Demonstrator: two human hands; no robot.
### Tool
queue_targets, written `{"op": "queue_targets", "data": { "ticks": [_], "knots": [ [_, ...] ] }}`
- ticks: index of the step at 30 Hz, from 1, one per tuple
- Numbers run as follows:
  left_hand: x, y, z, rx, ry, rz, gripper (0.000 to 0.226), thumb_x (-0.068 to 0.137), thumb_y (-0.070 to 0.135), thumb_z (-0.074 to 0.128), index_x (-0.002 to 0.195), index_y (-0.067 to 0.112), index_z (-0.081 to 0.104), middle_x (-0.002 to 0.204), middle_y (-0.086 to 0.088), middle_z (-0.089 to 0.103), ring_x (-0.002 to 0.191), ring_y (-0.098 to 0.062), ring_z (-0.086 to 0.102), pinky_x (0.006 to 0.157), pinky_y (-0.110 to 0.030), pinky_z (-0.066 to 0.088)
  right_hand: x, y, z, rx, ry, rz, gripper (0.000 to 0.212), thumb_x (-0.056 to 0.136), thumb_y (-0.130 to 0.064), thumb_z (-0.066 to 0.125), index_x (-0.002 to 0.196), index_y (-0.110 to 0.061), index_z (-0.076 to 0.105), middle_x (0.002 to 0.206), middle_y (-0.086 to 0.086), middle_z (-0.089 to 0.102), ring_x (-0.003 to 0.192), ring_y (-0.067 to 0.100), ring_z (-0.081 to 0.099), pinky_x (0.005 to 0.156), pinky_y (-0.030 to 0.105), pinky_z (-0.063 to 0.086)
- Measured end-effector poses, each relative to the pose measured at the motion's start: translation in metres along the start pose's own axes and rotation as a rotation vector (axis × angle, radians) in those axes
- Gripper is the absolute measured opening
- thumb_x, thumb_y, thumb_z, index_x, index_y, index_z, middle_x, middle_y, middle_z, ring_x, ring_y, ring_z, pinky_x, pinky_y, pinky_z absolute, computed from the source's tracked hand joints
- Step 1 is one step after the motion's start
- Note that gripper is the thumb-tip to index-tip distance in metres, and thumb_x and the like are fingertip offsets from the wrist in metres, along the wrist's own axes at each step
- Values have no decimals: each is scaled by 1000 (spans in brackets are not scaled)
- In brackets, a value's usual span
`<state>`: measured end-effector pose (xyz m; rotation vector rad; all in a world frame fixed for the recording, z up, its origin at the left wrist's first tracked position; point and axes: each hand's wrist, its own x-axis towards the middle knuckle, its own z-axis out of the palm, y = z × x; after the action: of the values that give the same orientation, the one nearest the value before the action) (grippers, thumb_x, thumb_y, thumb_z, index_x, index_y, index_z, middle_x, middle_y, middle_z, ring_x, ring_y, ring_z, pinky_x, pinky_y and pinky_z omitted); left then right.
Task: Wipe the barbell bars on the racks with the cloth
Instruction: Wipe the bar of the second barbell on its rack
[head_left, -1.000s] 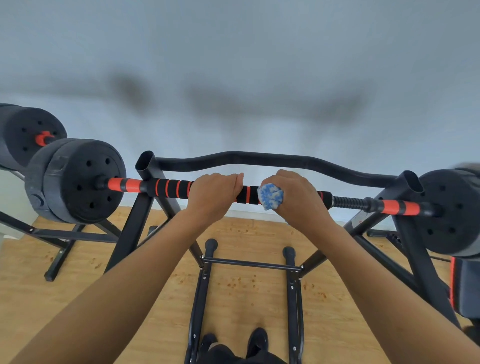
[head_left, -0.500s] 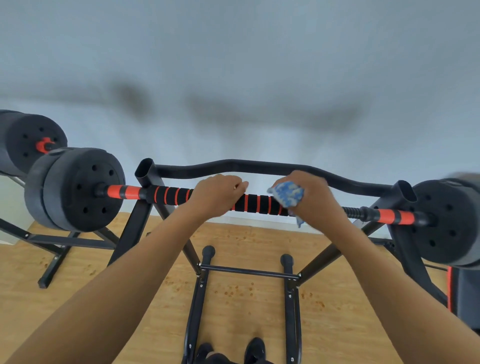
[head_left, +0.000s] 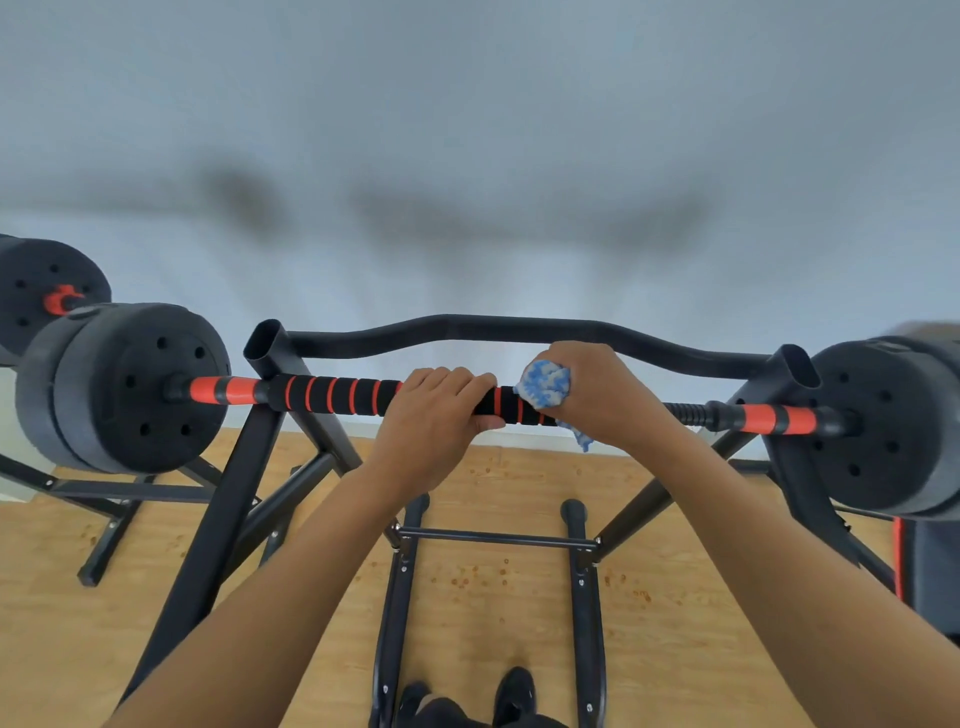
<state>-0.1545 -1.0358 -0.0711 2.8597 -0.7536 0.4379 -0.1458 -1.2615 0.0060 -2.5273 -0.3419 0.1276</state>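
Head view, looking forward and down over a black steel rack (head_left: 270, 358) standing on a light wooden floor (head_left: 493, 577). A barbell bar with a black foam sleeve ringed in orange bands (head_left: 337, 396) lies horizontally across the rack's two uprights, in front of a curved black crossbar (head_left: 467, 328) joining their tops. A black round weight plate with small holes (head_left: 140, 387) sits on the bar's left end, and a matching plate (head_left: 878, 426) on its right end. The left hand (head_left: 434, 415) grips the foam sleeve near its middle, fingers curled over the top and thumb beneath. Just beside it, the right hand (head_left: 602, 397) clasps a bunched blue-and-white cloth (head_left: 543, 384) against the bar, with a corner of the cloth hanging below the hand. To the right of that hand the bar shows a bare threaded section, then orange-and-black collars. At far left, a second black weight plate with an orange bar end (head_left: 47, 296) rests on another rack behind the first. The person's dark shoes (head_left: 514, 691) show at the bottom edge, between the rack's lower rails.
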Motion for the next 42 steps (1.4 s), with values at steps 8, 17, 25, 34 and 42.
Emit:
{"op": "queue_targets", "data": {
  "ticks": [8,17,25,34,42],
  "knots": [
    [34,-11,-28,-199,-439,-52,42,105,58,41,119,24,61,90,7,65,82,-16,60,71,-32,46,-11,13,1,-42,-86,-171,21,85,-16,78,106,-19,75,90,-4,65,82,11,63,72,22,52],
    [9,-12,-21,88,-212,40,56,103,69,29,130,23,47,100,8,62,86,-16,58,86,-35,50,6,-7,-9,169,-225,270,25,101,-33,59,105,-12,73,62,12,62,46,23,59,39,20,48],
    [29,-24,-30,-62,-429,29,45,104,65,33,123,28,50,86,8,63,75,-15,60,73,-36,54,-16,3,5,-103,-16,-172,12,87,-12,74,98,-16,75,90,-1,66,83,16,65,76,32,58],
    [31,-16,-34,-81,-405,-42,46,106,62,29,121,26,53,92,6,66,81,-17,63,80,-42,57,6,12,6,58,-161,296,21,97,-20,68,112,-5,71,80,10,68,51,9,60,43,12,43],
    [42,-19,-37,-77,-548,-31,44,107,60,19,114,27,48,83,3,63,74,-18,59,74,-39,52,-15,-1,10,-111,77,-120,7,88,-7,70,94,-9,73,87,2,62,81,21,63,72,28,53]
  ]
}}
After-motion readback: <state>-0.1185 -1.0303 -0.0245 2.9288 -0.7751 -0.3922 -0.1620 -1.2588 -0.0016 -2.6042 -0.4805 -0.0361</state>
